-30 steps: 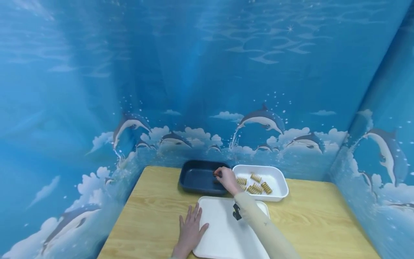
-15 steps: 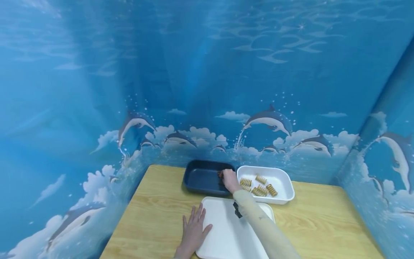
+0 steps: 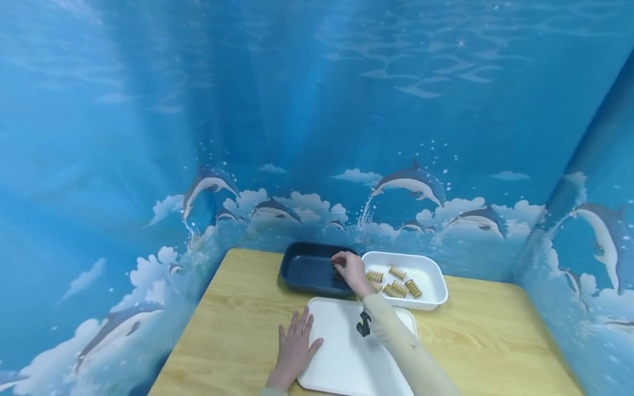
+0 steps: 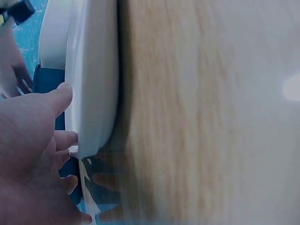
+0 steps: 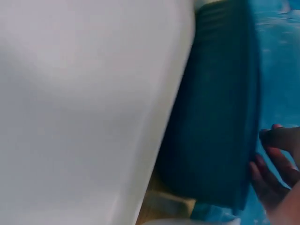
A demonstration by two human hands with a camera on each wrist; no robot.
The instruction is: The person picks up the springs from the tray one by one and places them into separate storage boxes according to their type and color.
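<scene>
My right hand (image 3: 350,272) is over the right end of a dark blue rectangular baking dish (image 3: 308,272). Its thumb and forefinger pinch a small reddish-brown piece (image 3: 339,264), mostly hidden by the fingers; I cannot tell its kind. A dark object (image 3: 338,276) shows below them inside the dish. In the right wrist view the fingers appear at the dish's far rim (image 5: 255,117). My left hand (image 3: 294,349) lies with fingers spread on the left edge of a white tray (image 3: 342,344). The left wrist view has its thumb and fingers along the tray's side (image 4: 96,79).
Right of the dark dish stands a white dish (image 3: 432,275) holding several golden-brown coils (image 3: 396,287). Both dishes sit at the back of a wooden table (image 3: 233,324), close to a blue dolphin-print curtain (image 3: 307,110). My right forearm (image 3: 401,341) crosses above the tray.
Between frames my right hand dips at the dark dish's right end, then rises slightly and shifts left, fingers more visible. The left hand stays at the tray's edge. The head view shifts slightly.
</scene>
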